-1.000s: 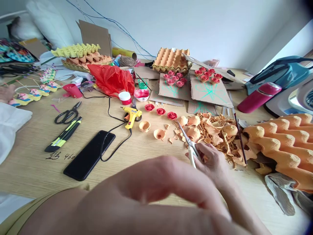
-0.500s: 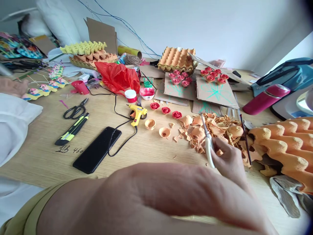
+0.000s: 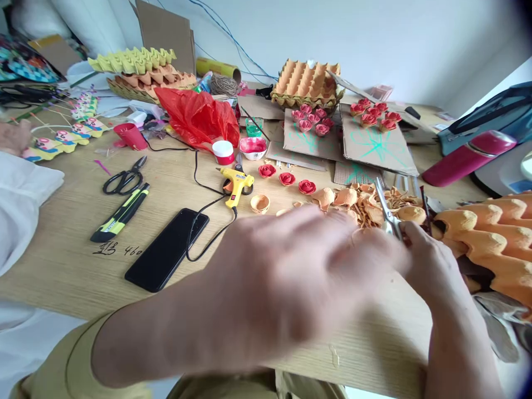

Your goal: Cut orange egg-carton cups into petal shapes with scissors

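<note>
My right hand (image 3: 428, 260) is closed round a pair of scissors (image 3: 389, 213) with pale handles, blades pointing up and away over a heap of orange egg-carton scraps (image 3: 368, 205). In front of it, my left hand (image 3: 286, 266) is smeared by motion above the table, its fingers stretching toward the right; whether it holds anything cannot be made out. It hides part of the scraps and most of one small cup cut from the carton. Another carton cup (image 3: 260, 204) stands just beyond it, near three red paper-pulp roses (image 3: 286, 178).
A yellow glue gun (image 3: 236, 185) lies with its cord over a black phone (image 3: 166, 249). Left are a utility knife (image 3: 120, 213) and black scissors (image 3: 124, 180). An orange egg tray (image 3: 494, 233) stands right, near a pink flask (image 3: 469, 158). Another person's hand (image 3: 14, 137) is far left.
My left arm has drawn back from the lower right, bringing its blurred hand into view. My right hand and the scissors sit slightly further right, and the view has shifted a little.
</note>
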`<state>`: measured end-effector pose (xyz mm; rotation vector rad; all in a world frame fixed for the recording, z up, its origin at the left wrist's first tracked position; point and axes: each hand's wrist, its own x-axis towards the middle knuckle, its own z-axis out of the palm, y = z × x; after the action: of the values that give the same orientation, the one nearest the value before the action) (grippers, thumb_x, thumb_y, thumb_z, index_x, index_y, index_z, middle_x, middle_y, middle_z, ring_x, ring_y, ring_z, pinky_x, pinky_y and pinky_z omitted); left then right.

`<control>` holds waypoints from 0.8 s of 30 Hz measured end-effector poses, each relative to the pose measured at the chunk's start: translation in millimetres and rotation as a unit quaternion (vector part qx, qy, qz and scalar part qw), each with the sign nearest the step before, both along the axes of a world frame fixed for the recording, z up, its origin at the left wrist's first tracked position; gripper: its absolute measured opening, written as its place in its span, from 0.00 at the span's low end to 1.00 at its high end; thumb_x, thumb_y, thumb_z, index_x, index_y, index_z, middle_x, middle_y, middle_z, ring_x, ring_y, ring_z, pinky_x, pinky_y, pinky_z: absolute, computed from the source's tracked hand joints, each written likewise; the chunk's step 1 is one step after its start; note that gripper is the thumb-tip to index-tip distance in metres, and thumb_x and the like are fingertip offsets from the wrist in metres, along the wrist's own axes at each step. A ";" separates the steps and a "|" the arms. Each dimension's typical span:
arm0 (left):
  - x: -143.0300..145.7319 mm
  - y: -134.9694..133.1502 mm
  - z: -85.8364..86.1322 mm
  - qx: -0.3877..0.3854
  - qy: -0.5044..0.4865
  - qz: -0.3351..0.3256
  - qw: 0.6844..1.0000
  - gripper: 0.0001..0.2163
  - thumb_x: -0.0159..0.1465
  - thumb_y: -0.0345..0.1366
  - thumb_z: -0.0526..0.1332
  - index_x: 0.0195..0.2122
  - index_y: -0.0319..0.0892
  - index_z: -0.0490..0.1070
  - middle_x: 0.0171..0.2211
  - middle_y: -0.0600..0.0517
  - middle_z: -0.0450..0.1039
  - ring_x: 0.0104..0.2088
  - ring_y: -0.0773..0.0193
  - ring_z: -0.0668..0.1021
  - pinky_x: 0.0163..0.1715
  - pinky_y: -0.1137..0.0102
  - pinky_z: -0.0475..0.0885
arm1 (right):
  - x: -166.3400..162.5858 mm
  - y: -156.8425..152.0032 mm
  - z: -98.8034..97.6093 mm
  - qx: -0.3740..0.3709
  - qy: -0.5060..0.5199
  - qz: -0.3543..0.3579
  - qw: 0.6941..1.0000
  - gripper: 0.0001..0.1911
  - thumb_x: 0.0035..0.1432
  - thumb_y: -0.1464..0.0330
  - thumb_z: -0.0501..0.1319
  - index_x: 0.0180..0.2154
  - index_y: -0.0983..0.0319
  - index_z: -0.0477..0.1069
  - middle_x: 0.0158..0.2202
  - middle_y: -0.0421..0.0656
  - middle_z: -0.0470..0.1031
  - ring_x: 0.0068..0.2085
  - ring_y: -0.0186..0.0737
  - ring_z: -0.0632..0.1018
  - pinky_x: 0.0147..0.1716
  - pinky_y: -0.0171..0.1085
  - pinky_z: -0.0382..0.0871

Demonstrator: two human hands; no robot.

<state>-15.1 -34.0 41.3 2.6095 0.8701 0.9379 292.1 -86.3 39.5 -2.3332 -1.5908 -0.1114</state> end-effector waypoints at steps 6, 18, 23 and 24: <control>13.7 33.2 3.8 0.009 -0.022 -0.001 1.000 0.16 0.73 0.40 0.51 0.30 0.41 0.70 0.25 0.52 0.70 0.29 0.65 0.73 0.31 0.70 0.67 | 9.7 -7.4 3.0 -0.103 -0.012 0.001 0.995 0.16 0.53 0.51 0.57 0.30 0.54 0.57 0.22 0.37 0.67 0.23 0.41 0.66 0.25 0.36 0.57; 13.0 52.9 -21.9 0.008 0.036 0.067 0.997 0.08 0.67 0.34 0.60 0.47 0.40 0.67 0.45 0.46 0.73 0.46 0.54 0.72 0.48 0.59 0.69 | 15.5 -14.8 -5.9 -0.216 -0.023 0.038 0.975 0.12 0.56 0.55 0.54 0.32 0.54 0.56 0.21 0.37 0.68 0.25 0.44 0.72 0.25 0.37 0.56; 13.0 53.3 -27.2 0.015 0.111 0.090 0.990 0.12 0.65 0.37 0.64 0.48 0.41 0.69 0.47 0.45 0.72 0.47 0.51 0.71 0.50 0.56 0.68 | 16.5 -17.8 11.3 -0.169 0.033 -0.023 0.985 0.19 0.47 0.48 0.58 0.31 0.53 0.56 0.23 0.38 0.70 0.25 0.46 0.72 0.25 0.38 0.61; 12.9 53.3 -28.4 0.019 0.122 0.092 0.988 0.11 0.64 0.37 0.64 0.47 0.41 0.70 0.47 0.45 0.72 0.47 0.51 0.70 0.50 0.56 0.68 | 16.9 -18.5 14.4 -0.156 0.036 -0.039 0.986 0.19 0.46 0.47 0.58 0.30 0.53 0.56 0.23 0.38 0.70 0.25 0.46 0.71 0.25 0.39 0.62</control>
<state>-2.3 19.4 12.9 2.7530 1.1824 0.6890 309.0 -104.8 53.9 -2.6007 -1.5776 0.2178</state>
